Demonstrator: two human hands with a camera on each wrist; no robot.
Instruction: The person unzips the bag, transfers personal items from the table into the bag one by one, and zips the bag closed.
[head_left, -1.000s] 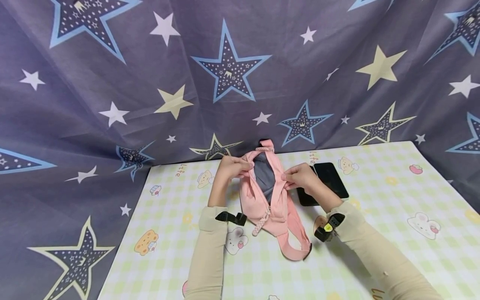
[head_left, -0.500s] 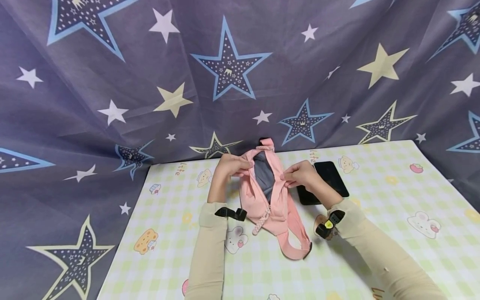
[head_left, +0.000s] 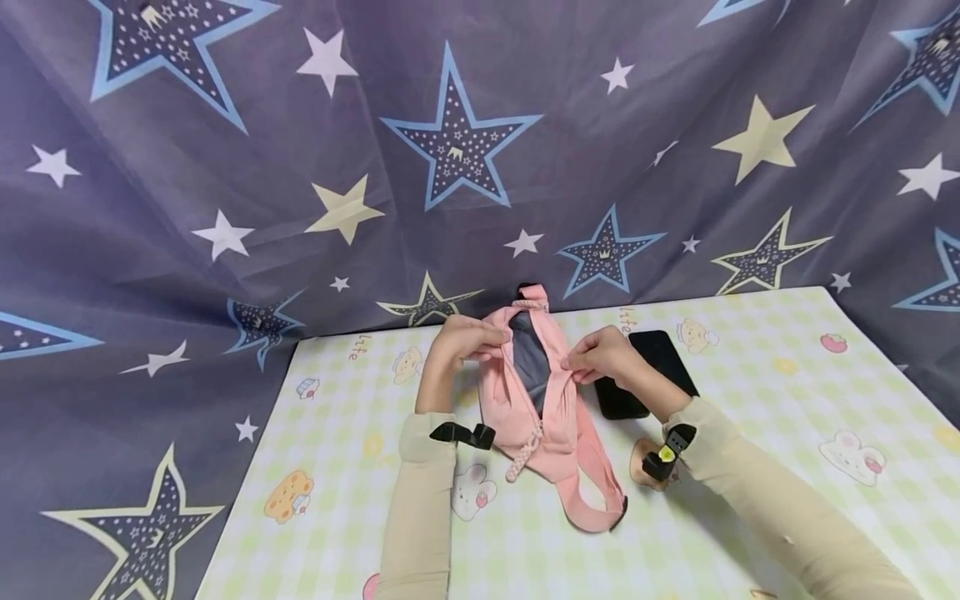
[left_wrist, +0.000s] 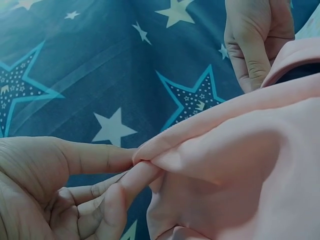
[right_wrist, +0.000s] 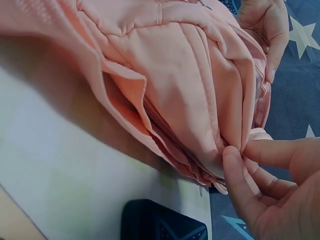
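A pink fabric bag [head_left: 512, 408] with a strap and a braided zipper pull [head_left: 524, 455] rests on the table, its zipped mouth spread wide. The grey lining [head_left: 529, 360] shows inside. My left hand [head_left: 467, 340] pinches the left edge of the opening between thumb and finger; in the left wrist view that hand [left_wrist: 75, 185] has a fold of pink cloth in its fingertips. On the opposite edge, my right hand [head_left: 604, 358] pinches the fabric too. The right wrist view has this hand [right_wrist: 275, 180] gripping a bunched fold near the bag's side.
Two black phone-like slabs lie right of the bag, one slab [head_left: 621, 400] partly behind my right hand and the other slab [head_left: 663, 358] farther back. The checked tablecloth [head_left: 765, 467] ends at a dark star-printed curtain [head_left: 480, 242]. The pink strap [head_left: 592, 508] loops toward the front.
Both hands keep their pinch on the bag's edges and the mouth stays spread. The whole head view has shifted slightly; the bag has barely moved.
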